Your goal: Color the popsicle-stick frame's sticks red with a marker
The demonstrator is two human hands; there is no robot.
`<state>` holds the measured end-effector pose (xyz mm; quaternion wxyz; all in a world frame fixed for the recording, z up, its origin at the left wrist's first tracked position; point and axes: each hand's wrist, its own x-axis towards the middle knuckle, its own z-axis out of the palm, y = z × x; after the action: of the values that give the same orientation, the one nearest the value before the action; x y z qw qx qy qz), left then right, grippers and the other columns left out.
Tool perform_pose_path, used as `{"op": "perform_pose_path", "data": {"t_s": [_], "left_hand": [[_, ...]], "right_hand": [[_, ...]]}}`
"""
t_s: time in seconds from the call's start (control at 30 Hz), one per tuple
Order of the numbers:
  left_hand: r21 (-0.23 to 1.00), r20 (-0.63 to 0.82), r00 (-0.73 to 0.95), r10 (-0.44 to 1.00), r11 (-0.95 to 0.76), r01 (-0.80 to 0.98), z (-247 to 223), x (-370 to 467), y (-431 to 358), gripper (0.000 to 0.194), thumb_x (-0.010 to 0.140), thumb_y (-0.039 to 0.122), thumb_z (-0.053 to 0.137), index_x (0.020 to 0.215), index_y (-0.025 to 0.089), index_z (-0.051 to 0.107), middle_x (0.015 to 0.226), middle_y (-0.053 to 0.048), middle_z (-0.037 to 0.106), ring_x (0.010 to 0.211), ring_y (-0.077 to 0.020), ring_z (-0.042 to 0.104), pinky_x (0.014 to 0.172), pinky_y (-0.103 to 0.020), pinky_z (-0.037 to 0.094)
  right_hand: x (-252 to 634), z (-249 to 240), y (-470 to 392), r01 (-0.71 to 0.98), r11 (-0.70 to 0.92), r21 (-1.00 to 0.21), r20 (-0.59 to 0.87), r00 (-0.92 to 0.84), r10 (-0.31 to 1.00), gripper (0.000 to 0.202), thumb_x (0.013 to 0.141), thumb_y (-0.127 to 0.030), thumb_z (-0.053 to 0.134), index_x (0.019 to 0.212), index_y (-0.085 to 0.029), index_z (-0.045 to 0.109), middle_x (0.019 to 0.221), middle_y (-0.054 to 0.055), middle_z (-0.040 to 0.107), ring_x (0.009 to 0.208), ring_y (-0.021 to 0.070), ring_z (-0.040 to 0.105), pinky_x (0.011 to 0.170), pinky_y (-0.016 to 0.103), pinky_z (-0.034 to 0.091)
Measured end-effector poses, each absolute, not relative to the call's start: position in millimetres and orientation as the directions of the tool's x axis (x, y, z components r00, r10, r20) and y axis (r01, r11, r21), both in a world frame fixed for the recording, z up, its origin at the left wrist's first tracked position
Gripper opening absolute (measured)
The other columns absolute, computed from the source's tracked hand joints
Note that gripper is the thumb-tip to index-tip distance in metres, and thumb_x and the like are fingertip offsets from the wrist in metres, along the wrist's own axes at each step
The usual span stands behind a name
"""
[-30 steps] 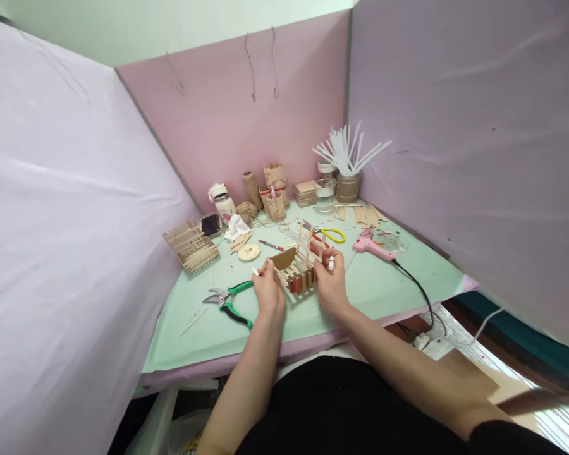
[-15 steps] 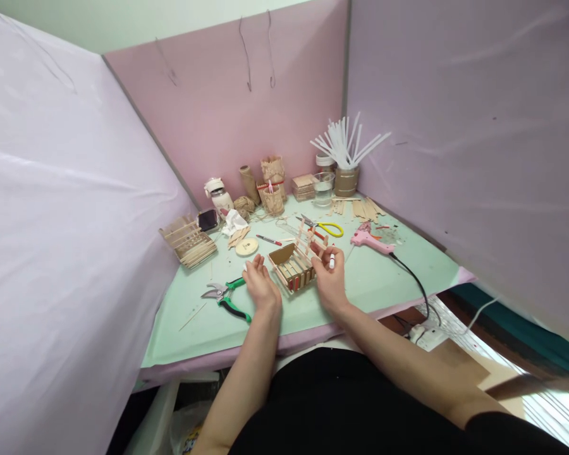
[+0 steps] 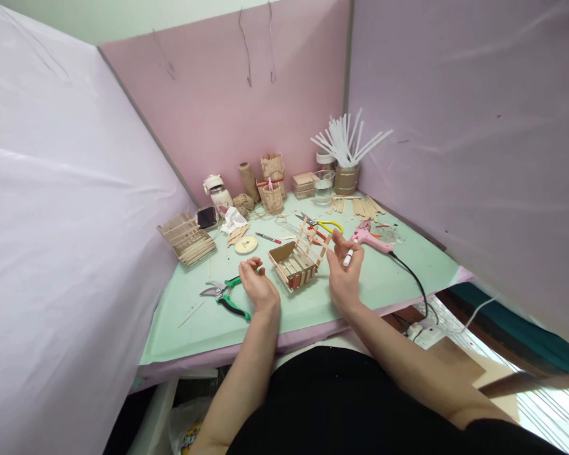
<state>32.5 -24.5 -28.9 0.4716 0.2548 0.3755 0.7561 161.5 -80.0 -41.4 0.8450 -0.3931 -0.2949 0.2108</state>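
Note:
A small basket of wooden sticks (image 3: pixel 294 265) with a brown inner wall stands on the green tabletop (image 3: pixel 208 347), between my hands and touched by neither. From its right side a lattice of thin sticks (image 3: pixel 318 243) rises at a slant. My right hand (image 3: pixel 345 265), just right of the lattice, holds a white marker (image 3: pixel 348 256) among its fingers. To the basket's left, my left hand (image 3: pixel 257 283) rests with curled fingers apart and nothing seen in it. Green-handled pruning shears (image 3: pixel 226 298) lie beside that hand.
A pink glue gun (image 3: pixel 370 240) with a black cord lies at the right. Yellow-handled scissors (image 3: pixel 329 225) and a pen (image 3: pixel 268 237) lie behind the basket. A slatted stick piece (image 3: pixel 188 240) is at the left; a jar of white sticks (image 3: pixel 347 180) stands at the back.
My right hand has let go of the lattice and moved right, with the white marker still in it. My left hand has shifted slightly, its fingers more curled.

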Motion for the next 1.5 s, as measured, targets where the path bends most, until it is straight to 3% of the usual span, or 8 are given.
{"op": "perform_pose_path", "data": {"t_s": [0.2,0.4,0.53,0.73,0.97,1.2,1.33,1.5], "left_hand": [[0.814,0.227,-0.409,0.884,-0.403,-0.418,-28.1,26.9,-35.1,0.028,0.097,0.042,0.058,0.081,0.020,0.064,0.078,0.002,0.053,0.069,-0.0099,0.045,0.070,-0.021,0.038],[0.854,0.410,-0.303,0.860,-0.479,-0.203,-33.2,12.1,-58.9,0.021,0.095,0.039,0.063,0.095,0.021,0.074,0.075,0.001,0.058,0.072,-0.0115,0.051,0.074,-0.022,0.043],[0.871,0.412,-0.268,0.871,-0.463,-0.163,-33.1,6.4,-69.1,0.008,0.086,0.026,0.074,0.091,0.021,0.077,0.086,-0.002,0.068,0.079,-0.0143,0.058,0.081,-0.025,0.046],[0.868,0.435,-0.196,0.879,-0.467,-0.168,-37.5,3.7,-76.3,0.008,0.081,0.027,0.080,0.086,0.021,0.078,0.087,-0.004,0.069,0.081,-0.0160,0.059,0.080,-0.026,0.047],[0.864,0.221,-0.102,0.970,-0.243,-0.440,-28.7,5.3,-82.1,0.033,0.087,0.048,0.070,0.074,0.019,0.066,0.073,-0.001,0.058,0.061,-0.0100,0.047,0.056,-0.021,0.039],[0.779,-0.014,0.205,0.979,0.139,-0.611,-21.0,-3.9,-81.2,0.038,0.077,0.035,0.070,0.054,0.017,0.045,0.063,0.000,0.045,0.052,-0.0066,0.034,0.046,-0.019,0.032],[0.734,-0.095,0.214,0.972,0.214,-0.644,-22.5,-8.0,-75.1,0.045,0.066,0.027,0.069,0.047,0.018,0.029,0.065,-0.002,0.045,0.053,-0.0051,0.031,0.040,-0.015,0.022],[0.746,-0.146,0.162,0.976,0.216,-0.629,-23.3,-9.8,-69.5,0.038,0.056,0.016,0.070,0.051,0.018,0.032,0.060,0.002,0.044,0.047,-0.0023,0.026,0.036,-0.013,0.014]], "right_hand": [[167.9,-23.2,-104.6,0.237,0.658,-0.715,0.595,0.700,0.395,0.016,0.093,-0.031,0.059,0.103,-0.027,0.047,0.133,0.010,0.066,0.137,0.0247,0.057,0.117,0.056,0.038],[162.3,-12.4,-124.1,0.243,0.752,-0.613,0.705,0.598,0.382,0.021,0.100,-0.045,0.047,0.112,-0.031,0.057,0.105,0.006,0.075,0.090,0.0249,0.075,0.083,0.052,0.059],[166.3,-14.1,-129.1,0.262,0.765,-0.588,0.751,0.529,0.395,0.028,0.101,-0.049,0.044,0.117,-0.034,0.061,0.097,0.004,0.072,0.068,0.0196,0.066,0.065,0.043,0.055],[171.2,-16.7,-135.9,0.388,0.697,-0.603,0.775,0.493,0.395,0.031,0.100,-0.048,0.045,0.104,-0.030,0.071,0.072,0.002,0.056,0.069,0.0203,0.057,0.064,0.040,0.049],[164.1,-29.0,-134.9,0.282,0.618,-0.734,0.653,0.545,0.527,0.014,0.093,-0.023,0.061,0.104,-0.028,0.069,0.082,0.001,0.063,0.074,0.0180,0.060,0.069,0.035,0.050],[166.2,-55.7,-130.1,0.215,0.526,-0.823,0.545,0.561,0.623,0.011,0.092,-0.029,0.064,0.101,-0.026,0.070,0.076,-0.001,0.063,0.066,0.0156,0.059,0.067,0.034,0.052],[165.4,-60.1,-126.6,0.209,0.492,-0.845,0.513,0.574,0.638,0.011,0.092,-0.032,0.064,0.098,-0.026,0.070,0.074,-0.001,0.063,0.064,0.0150,0.058,0.068,0.033,0.052],[163.2,-58.6,-125.9,0.174,0.497,-0.850,0.498,0.571,0.653,0.011,0.092,-0.034,0.064,0.097,-0.025,0.069,0.073,-0.002,0.062,0.063,0.0141,0.057,0.063,0.031,0.049]]}}
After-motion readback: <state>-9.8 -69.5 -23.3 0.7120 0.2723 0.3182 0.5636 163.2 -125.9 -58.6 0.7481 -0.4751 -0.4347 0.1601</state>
